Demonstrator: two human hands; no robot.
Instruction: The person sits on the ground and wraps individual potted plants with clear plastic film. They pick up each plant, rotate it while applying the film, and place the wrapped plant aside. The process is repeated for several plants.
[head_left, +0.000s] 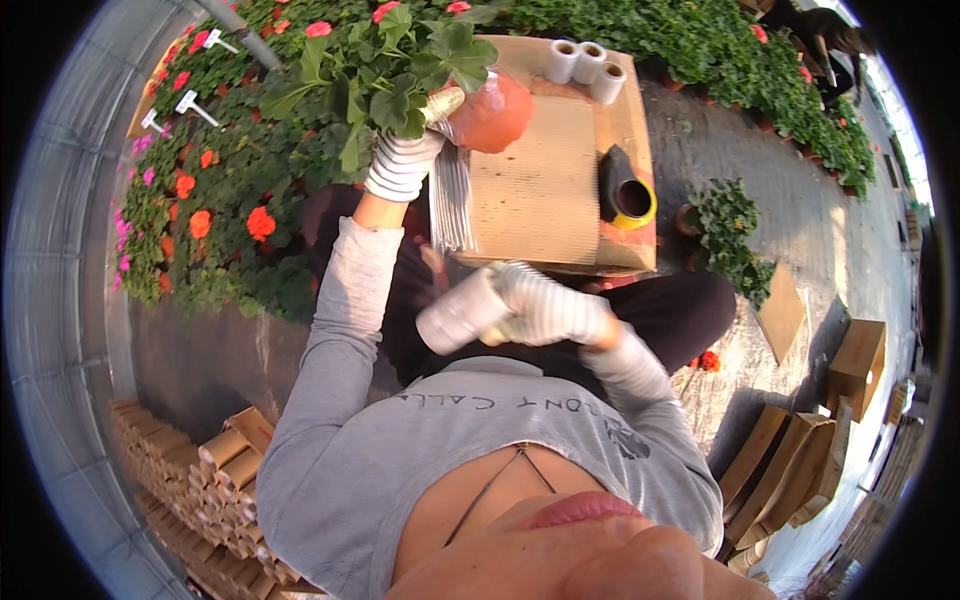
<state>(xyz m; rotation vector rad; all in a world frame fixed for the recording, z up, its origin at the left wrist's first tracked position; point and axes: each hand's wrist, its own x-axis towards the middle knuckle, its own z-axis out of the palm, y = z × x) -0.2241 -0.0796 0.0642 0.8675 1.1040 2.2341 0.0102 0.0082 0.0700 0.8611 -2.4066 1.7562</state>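
Observation:
My left hand (409, 154), in a striped glove, grips a leafy geranium plant (390, 71) by its orange-brown pot (495, 112). The pot lies tilted on its side above the left part of a cardboard work surface, with shiny clear film around it. My right hand (551, 307), also gloved and blurred, holds a roll of clear film (461, 311) over my lap, near the front edge of the surface. Under the pot lies a corrugated cardboard sheet (532, 180), with a row of thin pale strips (451, 206) along its left side.
Three small film rolls (577, 61) stand at the back of the surface. A black and yellow object (630, 191) with a round opening lies at its right edge. Potted geraniums (240, 187) crowd the left. Cardboard boxes (780, 472) stand right; stacked cardboard pieces (217, 487) lie behind left.

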